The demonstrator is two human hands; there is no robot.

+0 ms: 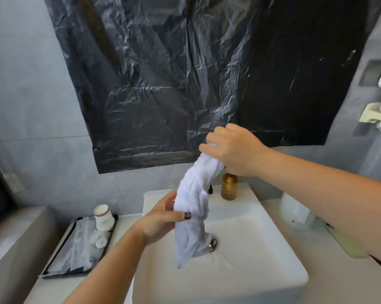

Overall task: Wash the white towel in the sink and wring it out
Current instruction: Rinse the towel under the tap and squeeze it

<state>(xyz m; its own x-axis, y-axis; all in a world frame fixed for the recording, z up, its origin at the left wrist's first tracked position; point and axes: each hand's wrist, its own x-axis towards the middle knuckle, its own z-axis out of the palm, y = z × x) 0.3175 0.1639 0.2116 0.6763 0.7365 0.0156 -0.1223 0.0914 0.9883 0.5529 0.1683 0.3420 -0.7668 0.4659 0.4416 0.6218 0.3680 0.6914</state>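
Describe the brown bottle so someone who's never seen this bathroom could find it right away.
Start at the white square sink below the black plastic sheet on the wall. On the sink's back ledge, just under the right hand gripping the twisted white towel, stands the amber bottle. It is the only see-through brown thing there; the paper cups and everything else nearby are white or pale.

Pale counter (316, 260), white sink (272, 249), black tray (53, 273), possibly plastic

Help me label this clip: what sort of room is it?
Most likely a hotel-style bathroom: a white basin sink, an amber bottle at its back, and a tray with paper cups.
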